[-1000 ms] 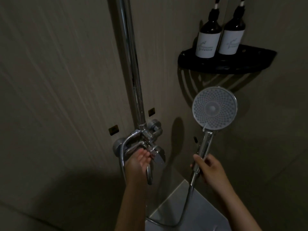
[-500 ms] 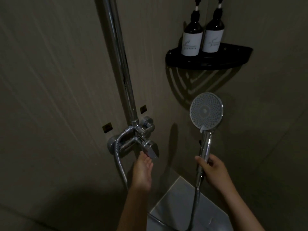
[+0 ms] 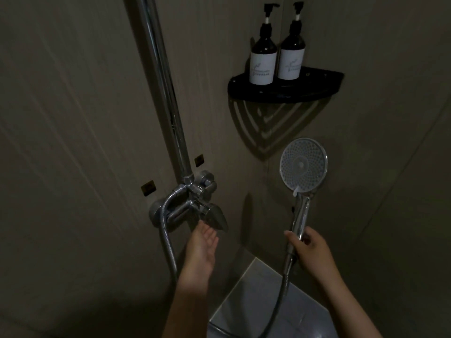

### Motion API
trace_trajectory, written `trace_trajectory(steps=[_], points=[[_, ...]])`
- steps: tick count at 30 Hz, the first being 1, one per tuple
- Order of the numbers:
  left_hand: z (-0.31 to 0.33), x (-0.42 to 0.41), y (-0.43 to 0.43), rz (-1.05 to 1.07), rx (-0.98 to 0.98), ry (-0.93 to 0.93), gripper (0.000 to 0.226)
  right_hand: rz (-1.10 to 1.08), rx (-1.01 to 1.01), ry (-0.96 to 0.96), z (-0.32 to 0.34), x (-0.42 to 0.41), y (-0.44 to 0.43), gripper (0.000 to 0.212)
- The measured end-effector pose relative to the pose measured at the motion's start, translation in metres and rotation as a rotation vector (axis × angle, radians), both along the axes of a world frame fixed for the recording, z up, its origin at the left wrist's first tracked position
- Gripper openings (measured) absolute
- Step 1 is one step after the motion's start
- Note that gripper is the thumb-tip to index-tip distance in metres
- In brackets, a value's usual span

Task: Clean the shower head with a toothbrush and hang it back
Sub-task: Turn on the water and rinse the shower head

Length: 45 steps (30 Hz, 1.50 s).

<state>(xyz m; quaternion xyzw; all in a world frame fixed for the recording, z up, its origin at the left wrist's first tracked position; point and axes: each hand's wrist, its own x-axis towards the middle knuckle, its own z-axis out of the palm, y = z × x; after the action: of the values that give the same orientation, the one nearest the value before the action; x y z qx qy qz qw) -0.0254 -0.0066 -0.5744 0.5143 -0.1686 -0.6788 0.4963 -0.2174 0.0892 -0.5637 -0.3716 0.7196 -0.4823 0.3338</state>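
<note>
Gripping the shower head, right hand fingers curl; left hand fingers straight; bottle labels unreadable.

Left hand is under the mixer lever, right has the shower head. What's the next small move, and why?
Probably lift the lever with the left hand: its straight fingers sit just beneath it, palm up, while the right hand grips the shower head by its handle, with no spray showing.

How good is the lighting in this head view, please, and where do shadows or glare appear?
Head view: dim overall, darkest at the lower left; the corner shelf casts a slatted shadow on the wall below it; glare streaks the chrome riser pipe; the shower head shows clearly, nozzles sharp.
</note>
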Motion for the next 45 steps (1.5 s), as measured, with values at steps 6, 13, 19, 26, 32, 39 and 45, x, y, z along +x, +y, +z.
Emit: trace_trajectory(steps=[6, 13, 19, 26, 32, 39, 45], points=[[0.000, 0.002, 0.000, -0.018, 0.010, 0.017, 0.052, -0.013, 0.006, -0.009, -0.004, 0.001, 0.002, 0.024], [0.002, 0.002, 0.001, -0.035, 0.004, 0.029, 0.051, -0.062, -0.011, 0.005, -0.015, -0.002, 0.004, 0.011], [0.002, 0.005, 0.002, -0.066, -0.005, 0.045, 0.051, -0.110, -0.015, 0.025, -0.023, 0.000, 0.014, 0.021], [-0.001, 0.009, 0.002, -0.097, -0.010, 0.068, 0.053, -0.199, 0.016, 0.040, -0.032, 0.001, 0.029, 0.026], [-0.004, 0.009, 0.001, -0.097, -0.006, 0.105, 0.054, -0.292, 0.025, 0.043, -0.044, 0.001, 0.044, 0.024], [-0.009, 0.009, 0.007, -0.097, 0.064, 0.172, 0.059, -0.363, 0.040, 0.047, -0.050, -0.004, 0.057, 0.027], [-0.018, -0.013, 0.027, -0.172, 0.160, 0.194, 0.061, -0.430, 0.005, 0.076, -0.049, -0.012, 0.077, 0.027]])
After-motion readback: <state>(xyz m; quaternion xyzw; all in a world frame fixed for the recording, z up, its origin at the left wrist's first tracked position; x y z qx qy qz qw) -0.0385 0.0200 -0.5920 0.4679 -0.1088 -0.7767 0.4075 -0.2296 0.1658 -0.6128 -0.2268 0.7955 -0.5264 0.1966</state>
